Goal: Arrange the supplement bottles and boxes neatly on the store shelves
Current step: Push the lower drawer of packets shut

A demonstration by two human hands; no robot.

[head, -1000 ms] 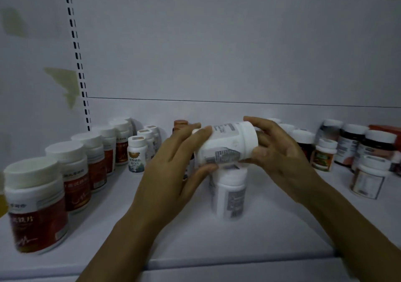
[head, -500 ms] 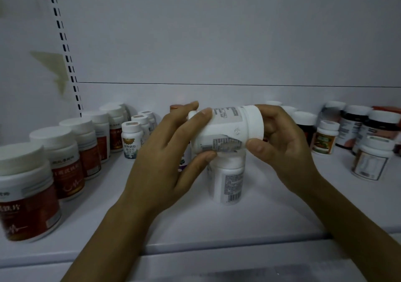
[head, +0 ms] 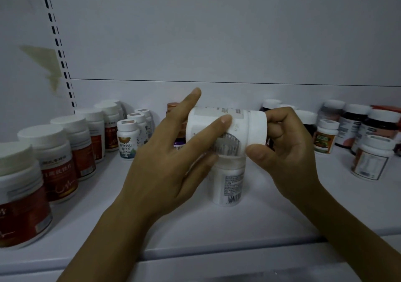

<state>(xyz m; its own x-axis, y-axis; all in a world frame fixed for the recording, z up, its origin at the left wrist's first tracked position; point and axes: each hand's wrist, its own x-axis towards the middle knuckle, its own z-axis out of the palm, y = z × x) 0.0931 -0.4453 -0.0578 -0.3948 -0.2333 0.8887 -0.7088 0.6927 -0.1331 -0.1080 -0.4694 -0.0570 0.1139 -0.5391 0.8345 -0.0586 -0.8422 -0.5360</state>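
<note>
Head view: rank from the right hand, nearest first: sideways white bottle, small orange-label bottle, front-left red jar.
1. sideways white bottle: its cap gripped by the right hand.
2. small orange-label bottle: just right of the hand.
3. front-left red jar: far left.

A pale wall panel [head: 217,32] stands behind the left hand [head: 165,162] and right hand [head: 288,151]. Up and left of the left hand, a slotted strip [head: 58,42] runs down it, with a yellowish patch [head: 45,62] just left of the strip. A thin dark seam [head: 238,82] crosses above both hands.
</note>
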